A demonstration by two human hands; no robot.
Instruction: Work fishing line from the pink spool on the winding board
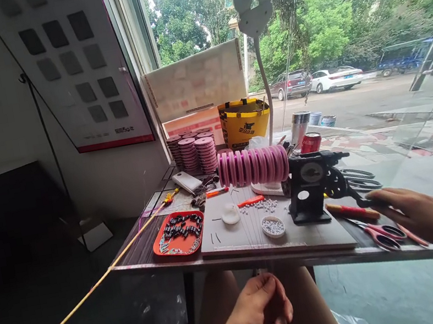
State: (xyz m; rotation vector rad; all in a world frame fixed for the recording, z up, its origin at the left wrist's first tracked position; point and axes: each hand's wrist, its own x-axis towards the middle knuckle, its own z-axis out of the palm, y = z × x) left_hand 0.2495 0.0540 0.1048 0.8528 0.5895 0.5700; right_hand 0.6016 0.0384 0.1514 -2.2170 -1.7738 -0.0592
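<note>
The person's right hand (411, 206) is curled around the handle (360, 199) on the side of a black winding machine (309, 187). The left hand (266, 301) is low down, in front of the table (140, 251) and over the person's legs. Its thumb and fingers are pressed together, and they seem to pinch the ends of some thin threads (247, 229). The threads come down from a row of pink spools (253, 166), which sticks out sideways from the machine.

The machine stands on the right part of a flat, pale board (222, 242) on the table. A little white bowl (275, 236) full of small beads is on the board too, near the machine. More loose beads (264, 207) lie just behind it, next to an orange cutter (251, 200). A red tray (157, 246) with dark, shiny bits in it is left of the board. A long, thin stick (106, 272) pokes out past the table's left edge.

Scissors (382, 238) with pink handles lie under the right hand's side. At the back are stacks of pink spools, a yellow bag (245, 123) and a red can (311, 142).
</note>
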